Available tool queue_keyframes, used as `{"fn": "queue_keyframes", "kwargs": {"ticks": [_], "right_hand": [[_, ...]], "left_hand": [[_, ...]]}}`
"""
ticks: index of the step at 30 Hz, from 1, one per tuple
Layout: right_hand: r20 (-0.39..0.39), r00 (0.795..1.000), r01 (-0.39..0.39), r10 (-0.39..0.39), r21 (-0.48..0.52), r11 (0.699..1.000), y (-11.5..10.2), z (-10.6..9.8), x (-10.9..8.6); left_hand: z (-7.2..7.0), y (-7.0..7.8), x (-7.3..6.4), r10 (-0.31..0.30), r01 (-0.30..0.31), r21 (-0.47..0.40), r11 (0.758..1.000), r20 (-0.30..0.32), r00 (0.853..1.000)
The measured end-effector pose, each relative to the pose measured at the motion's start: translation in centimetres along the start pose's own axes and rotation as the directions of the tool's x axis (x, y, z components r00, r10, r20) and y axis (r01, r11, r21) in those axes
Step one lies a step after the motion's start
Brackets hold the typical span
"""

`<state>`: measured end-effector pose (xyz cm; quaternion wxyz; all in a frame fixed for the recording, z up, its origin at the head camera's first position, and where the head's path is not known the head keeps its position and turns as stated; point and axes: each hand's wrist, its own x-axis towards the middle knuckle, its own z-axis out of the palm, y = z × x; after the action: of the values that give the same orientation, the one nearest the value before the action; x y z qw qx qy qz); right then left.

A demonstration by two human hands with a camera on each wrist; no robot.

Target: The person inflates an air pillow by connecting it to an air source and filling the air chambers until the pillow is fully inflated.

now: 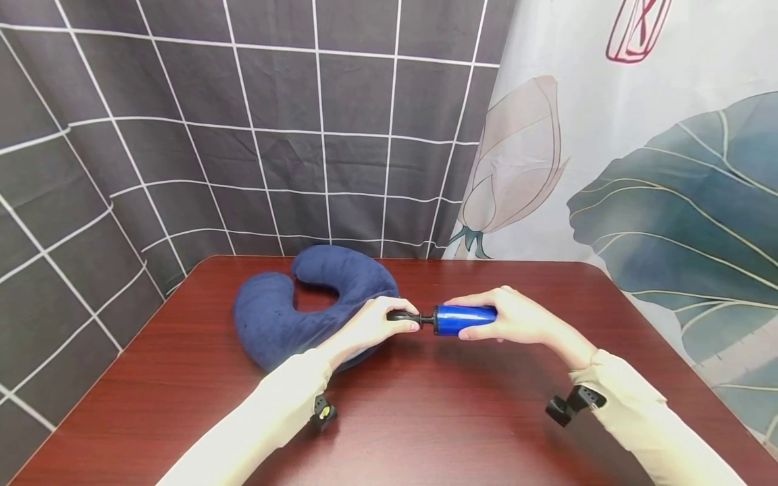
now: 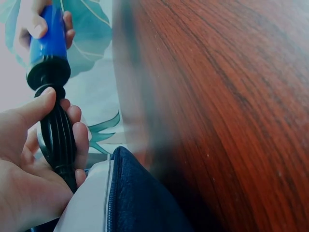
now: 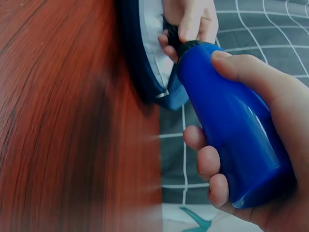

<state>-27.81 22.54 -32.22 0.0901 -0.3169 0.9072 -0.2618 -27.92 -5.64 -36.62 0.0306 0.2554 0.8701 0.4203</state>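
Note:
Both hands hold a small hand pump with a blue barrel [image 1: 457,320] and a black ribbed handle [image 2: 59,135], level above the table. The left hand [image 1: 373,322] grips the handle, its thumb near the collar by the barrel. Around the blue barrel curl the fingers and thumb of the right hand [image 1: 516,316]. A short stretch of black rod shows between handle and barrel in the head view. Just behind and left of the left hand lies a navy U-shaped neck pillow [image 1: 273,320], partly covered by that hand and forearm. The pillow's zipper [image 2: 110,193] shows along a pale panel.
The reddish-brown wooden table [image 1: 437,418] spreads beneath the hands. A dark grid-patterned curtain [image 1: 273,88] hangs behind and to the left; a pale curtain with leaf and flower prints [image 1: 547,223] hangs at the right. Each sleeve has a black wrist camera [image 1: 565,408] under it.

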Motion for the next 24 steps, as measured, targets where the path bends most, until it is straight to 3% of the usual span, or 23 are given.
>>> {"fn": "queue_keyframes", "kwargs": {"ticks": [6,14,24], "right_hand": [[-0.025,0.999,0.023,-0.024,-0.068,0.997,-0.6,0.7,0.9],[-0.047,0.997,0.047,-0.057,-0.198,0.979,-0.6,0.1,-0.4],[-0.03,0.999,0.02,-0.022,-0.078,0.997,1.5,-1.8,-4.1]], "left_hand": [[-0.2,0.2,-0.2,-0.017,0.017,-0.01,1.0,0.017,1.0],[-0.2,0.0,-0.1,0.004,-0.004,0.005,1.0,0.011,1.0],[-0.2,0.0,-0.3,0.036,-0.036,0.002,0.999,-0.003,0.999]]}}
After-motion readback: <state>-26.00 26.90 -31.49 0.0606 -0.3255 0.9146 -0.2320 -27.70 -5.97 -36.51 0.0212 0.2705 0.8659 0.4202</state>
